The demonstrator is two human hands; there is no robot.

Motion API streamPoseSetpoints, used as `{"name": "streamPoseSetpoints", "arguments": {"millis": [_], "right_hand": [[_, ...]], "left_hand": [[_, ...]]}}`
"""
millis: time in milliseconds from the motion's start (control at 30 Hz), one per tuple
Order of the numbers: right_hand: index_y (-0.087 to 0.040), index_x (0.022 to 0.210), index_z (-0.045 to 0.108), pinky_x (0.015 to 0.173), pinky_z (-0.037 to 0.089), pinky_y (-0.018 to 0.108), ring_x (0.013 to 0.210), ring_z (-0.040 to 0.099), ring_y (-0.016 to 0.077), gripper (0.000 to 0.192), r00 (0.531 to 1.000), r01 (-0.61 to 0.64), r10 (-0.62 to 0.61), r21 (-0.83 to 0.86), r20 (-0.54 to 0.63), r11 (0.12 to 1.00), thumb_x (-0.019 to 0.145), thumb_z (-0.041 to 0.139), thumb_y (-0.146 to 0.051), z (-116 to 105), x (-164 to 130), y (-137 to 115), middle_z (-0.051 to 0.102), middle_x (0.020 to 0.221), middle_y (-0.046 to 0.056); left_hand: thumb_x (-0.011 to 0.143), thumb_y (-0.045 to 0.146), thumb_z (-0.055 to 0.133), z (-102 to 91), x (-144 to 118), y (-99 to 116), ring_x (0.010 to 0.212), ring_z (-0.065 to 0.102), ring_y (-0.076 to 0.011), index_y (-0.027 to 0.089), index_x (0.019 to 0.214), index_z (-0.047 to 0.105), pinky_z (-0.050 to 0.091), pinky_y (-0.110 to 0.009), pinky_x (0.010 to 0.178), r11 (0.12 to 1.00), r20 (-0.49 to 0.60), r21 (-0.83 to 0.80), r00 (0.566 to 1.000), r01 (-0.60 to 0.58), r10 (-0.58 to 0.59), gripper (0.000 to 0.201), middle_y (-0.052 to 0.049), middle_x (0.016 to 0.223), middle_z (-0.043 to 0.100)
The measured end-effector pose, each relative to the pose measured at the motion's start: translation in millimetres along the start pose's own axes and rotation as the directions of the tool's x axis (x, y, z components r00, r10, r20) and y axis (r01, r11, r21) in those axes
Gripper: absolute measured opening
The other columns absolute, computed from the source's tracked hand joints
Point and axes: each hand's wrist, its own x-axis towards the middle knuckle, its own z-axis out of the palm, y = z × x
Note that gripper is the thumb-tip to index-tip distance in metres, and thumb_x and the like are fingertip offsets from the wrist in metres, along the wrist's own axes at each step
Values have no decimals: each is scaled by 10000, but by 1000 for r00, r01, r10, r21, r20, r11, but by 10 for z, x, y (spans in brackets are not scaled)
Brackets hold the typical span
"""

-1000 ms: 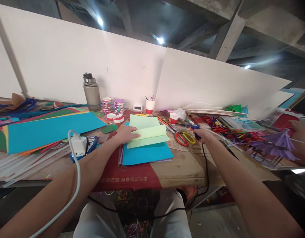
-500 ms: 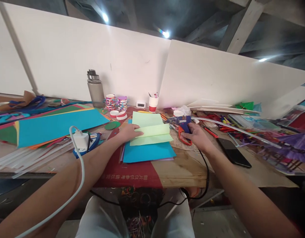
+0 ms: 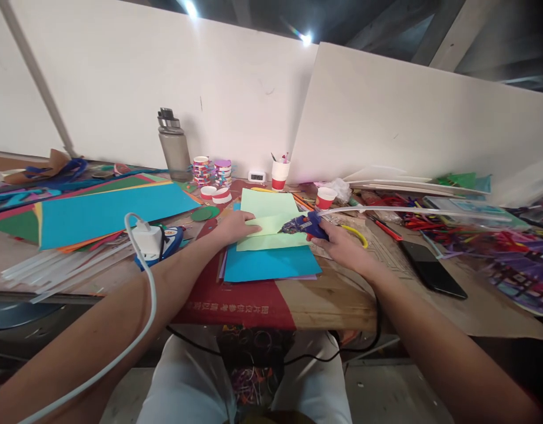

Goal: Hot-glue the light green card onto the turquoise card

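The left hand (image 3: 236,225) is lying flat, fingers spread, pressing the folded green paper (image 3: 271,221) at the table's (image 3: 328,300) middle — the right hand (image 3: 337,241) is gripping a blue glue gun (image 3: 304,224), its nozzle touching the paper's fold.

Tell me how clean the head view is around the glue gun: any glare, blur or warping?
Head view: glue gun and green paper evenly lit and fairly sharp; ceiling lights flare at the top; right table edge smeared; wide-angle lens bends the white boards and stretches both forearms.
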Motion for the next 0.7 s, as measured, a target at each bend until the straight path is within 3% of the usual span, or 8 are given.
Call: {"name": "streamPoseSetpoints", "arguments": {"millis": [133,300,500,700], "right_hand": [[-199,1073,570,711,409,281,882,604,234,241,998,2,4,-98,66,995,856,518,-292,44,34,-161,669,1004,88],[-179,1042,547,714,401,290,902,606,247,197,995,21,-6,-155,95,988,864,509,-255,181,105,-285,657,1015,123],[-193,967,564,783,409,323,958,593,262,165,982,107,-80,-157,171,982,876,516,-321,212,249,-256,656,1037,122],[-184,1001,569,748,412,307,920,608,260,172,983,118,-98,-124,155,985,883,506,-291,187,316,-149,664,1023,126]], "left_hand": [[729,490,559,-10,-27,30,697,593,-183,175,788,700,377,-244,583,999,-3,-26,1000,-24,24,351,-5,732,679],[735,471,555,-17,-72,95,769,600,-202,158,820,714,407,-263,675,998,-75,-41,996,-56,53,361,-35,801,696],[731,479,570,3,-61,66,818,609,-211,157,857,713,423,-265,723,999,-72,-31,997,-37,35,375,-36,867,710],[728,470,584,19,-43,39,892,621,-227,164,910,713,430,-261,734,999,-62,-53,998,6,-9,379,-35,961,716]]}}
